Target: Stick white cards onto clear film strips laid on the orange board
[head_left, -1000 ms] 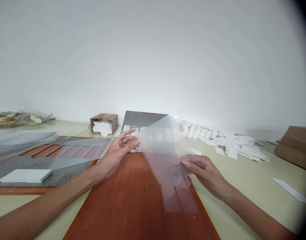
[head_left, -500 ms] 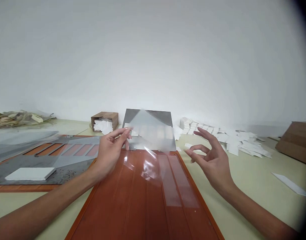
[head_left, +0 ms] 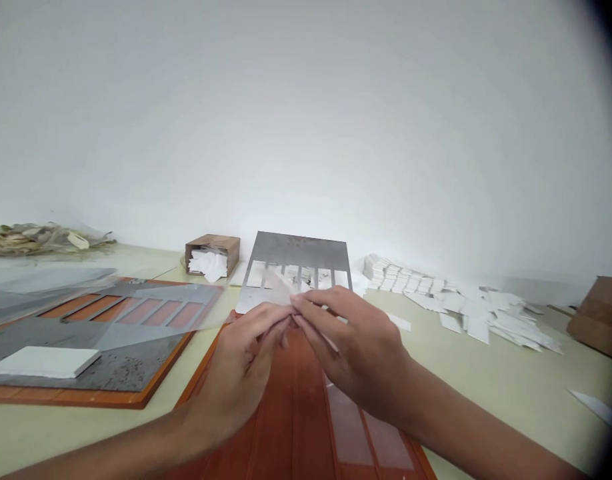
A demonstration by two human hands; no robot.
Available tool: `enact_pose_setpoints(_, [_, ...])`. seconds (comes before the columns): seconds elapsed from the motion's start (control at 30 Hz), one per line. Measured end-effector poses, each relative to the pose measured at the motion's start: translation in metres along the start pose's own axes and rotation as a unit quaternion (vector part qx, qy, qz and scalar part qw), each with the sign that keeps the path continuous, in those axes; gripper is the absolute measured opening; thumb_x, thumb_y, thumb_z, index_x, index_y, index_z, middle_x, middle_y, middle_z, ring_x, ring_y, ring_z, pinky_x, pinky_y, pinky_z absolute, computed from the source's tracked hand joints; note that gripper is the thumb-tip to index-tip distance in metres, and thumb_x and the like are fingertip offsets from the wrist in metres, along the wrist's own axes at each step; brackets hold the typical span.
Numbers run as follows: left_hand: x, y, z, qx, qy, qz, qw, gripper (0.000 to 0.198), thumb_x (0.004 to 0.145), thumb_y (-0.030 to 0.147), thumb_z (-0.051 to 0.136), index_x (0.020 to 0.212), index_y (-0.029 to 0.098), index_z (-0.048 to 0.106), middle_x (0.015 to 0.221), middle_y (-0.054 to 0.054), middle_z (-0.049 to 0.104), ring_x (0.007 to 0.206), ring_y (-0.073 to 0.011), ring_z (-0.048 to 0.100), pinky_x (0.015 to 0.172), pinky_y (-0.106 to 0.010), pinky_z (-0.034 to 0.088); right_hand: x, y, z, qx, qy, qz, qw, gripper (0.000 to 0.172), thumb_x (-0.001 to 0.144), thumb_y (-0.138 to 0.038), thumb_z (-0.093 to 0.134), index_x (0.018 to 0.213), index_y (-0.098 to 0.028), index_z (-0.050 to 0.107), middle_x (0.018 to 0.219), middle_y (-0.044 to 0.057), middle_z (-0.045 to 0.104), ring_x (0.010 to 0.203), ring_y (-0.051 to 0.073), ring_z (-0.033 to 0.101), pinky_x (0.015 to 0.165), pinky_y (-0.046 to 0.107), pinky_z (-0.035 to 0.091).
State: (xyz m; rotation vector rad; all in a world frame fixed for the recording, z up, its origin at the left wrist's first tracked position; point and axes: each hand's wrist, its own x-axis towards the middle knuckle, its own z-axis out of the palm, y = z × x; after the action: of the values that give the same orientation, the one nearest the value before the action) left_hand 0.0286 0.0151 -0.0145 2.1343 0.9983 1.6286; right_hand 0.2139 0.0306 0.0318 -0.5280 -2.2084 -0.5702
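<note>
Change: our left grip [head_left: 241, 360] and right grip [head_left: 356, 353] have come together at the middle, their fingertips now meeting where they stood well apart a moment ago.
Grip: both are clamped from either side on a clear film [head_left: 280, 283], pinching it between the fingertips.
Film: it sits at about 12 o'clock from our wrists, above the orange tray [head_left: 299, 407], its free corner rising toward the slotted steel stencil [head_left: 299, 250]. Its long axis is hard to tell, perhaps 11 to 5 o'clock.
Rest: at 10 o'clock, a grey plate [head_left: 126, 370] lies on a second orange tray [head_left: 86, 398], with a white block [head_left: 43, 362] on it. At 2 o'clock, loose white cards [head_left: 466, 313] lie on the counter [head_left: 491, 393]. At 11 o'clock stands a cardboard box [head_left: 213, 245] holding white scraps [head_left: 205, 265].
</note>
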Motion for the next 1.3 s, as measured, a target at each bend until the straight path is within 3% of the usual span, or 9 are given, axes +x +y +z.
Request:
enact_pose_setpoints(0.13, [0.002,-0.008,-0.006,0.036,-0.031,0.063,0.997,0.03,0.104,0.014,0.049,0.122,0.031,0.067,0.095,0.002,0.065,0.087,-0.013,0.06,0.08,-0.024,0.046,-0.002,0.001,0.002,-0.04,-0.067,-0.059,0.995,0.031,0.094,-0.002,0.044,0.116,-0.004,0.066,0.099,0.014,0.066,0.083,0.021,0.057,0.072,0.034,0.056])
enact_pose_setpoints(0.23, [0.003,-0.007,-0.007,0.036,-0.027,0.084,0.995,0.035,0.103,0.01,0.049,0.126,0.031,0.065,0.101,0.003,0.066,0.093,-0.0109,0.061,0.083,-0.02,0.046,-0.004,0.0,0.001,-0.06,-0.064,-0.07,0.994,0.031,0.092,0.001,0.044,0.114,0.002,0.065,0.088,0.013,0.063,0.075,0.02,0.052,0.064,0.034,0.053])
enact_pose_setpoints(0.4, [0.002,0.0,-0.006,0.035,-0.015,0.095,0.995,0.035,0.102,0.007,0.05,0.126,0.029,0.066,0.098,0.004,0.066,0.09,-0.0093,0.062,0.082,-0.017,0.046,-0.001,-0.001,-0.001,-0.053,-0.04,-0.091,0.994,0.029,0.094,0.0,0.046,0.114,0.006,0.066,0.085,0.013,0.063,0.073,0.019,0.049,0.065,0.033,0.051])
enact_pose_setpoints(0.63, [0.002,0.003,-0.006,0.04,-0.019,0.076,0.996,0.029,0.103,0.011,0.05,0.121,0.027,0.067,0.102,0.004,0.068,0.093,-0.0096,0.062,0.085,-0.018,0.045,-0.002,-0.003,0.003,-0.05,-0.017,-0.084,0.995,0.025,0.094,0.0,0.049,0.11,0.005,0.067,0.085,0.013,0.064,0.074,0.019,0.051,0.067,0.034,0.052])
enact_pose_setpoints(0.87, [0.001,0.007,-0.006,0.035,-0.023,0.048,0.998,0.026,0.104,0.015,0.049,0.119,0.027,0.067,0.1,0.004,0.067,0.091,-0.0108,0.062,0.083,-0.02,0.045,-0.001,-0.002,0.003,-0.007,0.0,-0.049,0.999,0.023,0.097,-0.005,0.048,0.088,-0.01,0.068,0.088,0.01,0.068,0.074,0.017,0.055,0.066,0.031,0.05])
enact_pose_setpoints(1.0, [0.001,0.008,-0.006,0.023,-0.029,0.033,0.999,0.025,0.105,0.018,0.048,0.117,0.026,0.067,0.102,0.003,0.068,0.093,-0.0119,0.062,0.084,-0.022,0.045,-0.002,-0.001,0.002,-0.019,-0.007,-0.043,0.999,0.026,0.095,-0.004,0.048,0.078,-0.015,0.065,0.095,0.008,0.07,0.083,0.017,0.062,0.071,0.029,0.05])
enact_pose_setpoints(1.3, [0.003,0.01,-0.005,-0.002,-0.014,-0.012,1.0,0.019,0.106,0.025,0.049,0.106,0.028,0.068,0.102,0.005,0.07,0.095,-0.0121,0.062,0.085,-0.022,0.043,0.006,0.002,-0.005,-0.034,0.038,-0.012,0.999,0.019,0.098,-0.012,0.052,0.091,-0.016,0.069,0.09,0.002,0.072,0.078,0.012,0.064,0.072,0.024,0.048])
